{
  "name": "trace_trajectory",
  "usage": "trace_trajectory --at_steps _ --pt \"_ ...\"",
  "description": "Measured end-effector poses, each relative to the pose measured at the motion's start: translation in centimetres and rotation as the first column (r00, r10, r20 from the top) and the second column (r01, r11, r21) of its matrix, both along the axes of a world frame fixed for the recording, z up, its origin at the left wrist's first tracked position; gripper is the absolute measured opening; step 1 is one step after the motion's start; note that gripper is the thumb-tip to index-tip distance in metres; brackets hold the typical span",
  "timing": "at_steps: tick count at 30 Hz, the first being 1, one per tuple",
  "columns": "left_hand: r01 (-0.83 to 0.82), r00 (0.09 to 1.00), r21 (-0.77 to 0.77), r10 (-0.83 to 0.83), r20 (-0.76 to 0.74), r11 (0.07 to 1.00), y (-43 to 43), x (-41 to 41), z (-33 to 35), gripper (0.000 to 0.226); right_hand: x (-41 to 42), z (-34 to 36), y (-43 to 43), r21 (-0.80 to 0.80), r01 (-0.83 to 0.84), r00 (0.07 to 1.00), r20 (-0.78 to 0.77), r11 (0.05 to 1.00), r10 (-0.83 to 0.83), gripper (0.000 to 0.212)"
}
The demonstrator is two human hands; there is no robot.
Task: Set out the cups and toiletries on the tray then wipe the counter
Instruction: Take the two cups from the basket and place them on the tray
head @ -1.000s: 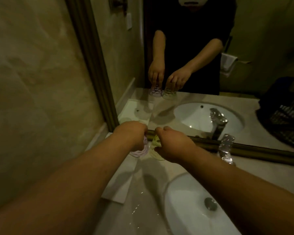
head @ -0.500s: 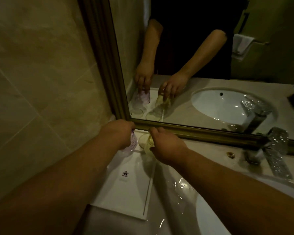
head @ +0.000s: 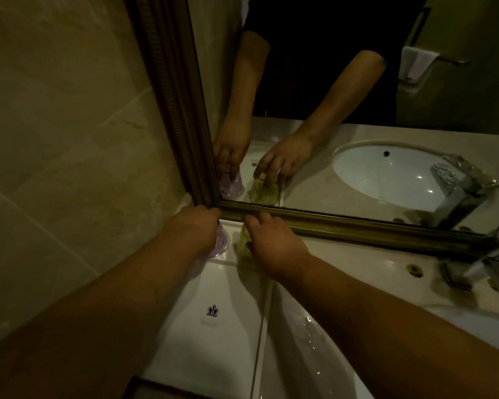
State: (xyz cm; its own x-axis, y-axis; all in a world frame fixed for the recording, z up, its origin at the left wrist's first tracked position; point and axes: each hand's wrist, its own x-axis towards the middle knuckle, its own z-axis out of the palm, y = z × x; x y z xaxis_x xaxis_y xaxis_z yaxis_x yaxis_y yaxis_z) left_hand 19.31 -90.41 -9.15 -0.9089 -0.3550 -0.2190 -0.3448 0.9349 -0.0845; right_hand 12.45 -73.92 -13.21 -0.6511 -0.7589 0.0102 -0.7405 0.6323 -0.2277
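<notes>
A white rectangular tray (head: 213,341) with a small crown logo lies on the counter against the left wall. At its far end, by the mirror's corner, my left hand (head: 195,227) grips a purple patterned cup (head: 221,244) that stands upside down on the tray. Just to the right, my right hand (head: 271,240) holds a yellow-green patterned cup (head: 242,244), also mouth down near the tray's right edge. The mirror repeats both cups and both hands. My hands hide most of each cup.
A gold-framed mirror (head: 357,228) runs along the back of the marble counter (head: 357,272). A white basin (head: 306,355) lies right of the tray, with a chrome faucet (head: 484,263) at the far right. Tiled wall closes the left side.
Both hands have carried the cups back toward the mirror corner and lowered them onto the tray's far end. The view has shifted closer and lower.
</notes>
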Motion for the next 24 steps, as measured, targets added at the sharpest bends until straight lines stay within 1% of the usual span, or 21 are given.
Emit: trace_trajectory --at_steps 3,6,8,10,12,14,15,17,21,24 --pt "0.003 1.000 0.009 -0.003 -0.018 1.000 0.0 0.3 -0.6 0.049 0.0 -0.5 0.0 -0.005 0.014 1.000 0.021 1.000 -0.014 0.057" --pt "0.004 0.999 0.006 -0.004 -0.033 1.000 0.4 0.7 -0.6 0.050 0.3 -0.2 0.7 -0.012 0.027 0.999 0.044 1.000 -0.027 0.063" --pt "0.017 0.993 -0.038 -0.021 -0.113 0.999 1.2 1.1 0.0 0.043 0.5 0.6 1.7 -0.029 0.035 0.999 0.002 0.999 -0.035 0.063" --pt "0.038 0.970 -0.066 -0.052 -0.238 0.997 3.0 1.3 1.3 0.034 0.9 2.2 3.4 -0.045 0.041 0.997 -0.059 0.998 -0.044 0.054" --pt "0.062 0.940 0.024 -0.050 -0.337 0.998 5.7 1.5 3.0 0.028 1.4 4.5 6.1 -0.060 0.050 0.994 -0.091 0.997 -0.055 0.040" --pt "0.092 0.933 0.131 -0.040 -0.358 0.987 9.3 1.8 4.8 0.027 2.1 6.9 9.8 -0.078 0.057 0.992 -0.110 0.995 -0.065 0.031" --pt "0.123 0.931 0.153 -0.060 -0.361 0.981 11.4 1.9 5.6 0.027 2.4 8.0 12.2 -0.080 0.067 0.991 -0.114 0.995 -0.076 0.029" --pt "0.222 0.914 0.187 -0.137 -0.381 0.957 16.1 1.8 7.1 0.026 3.2 10.3 17.8 -0.064 0.112 0.987 -0.109 0.992 -0.119 0.029" --pt "0.406 0.874 0.238 -0.298 -0.384 0.882 28.0 0.6 10.5 0.031 4.0 14.5 30.9 -0.037 0.263 0.959 -0.102 0.964 -0.266 0.032" --pt "0.549 0.803 0.248 -0.423 -0.420 0.798 38.3 -0.9 13.0 0.032 4.0 17.4 41.5 -0.038 0.385 0.912 -0.136 0.922 -0.386 0.034"
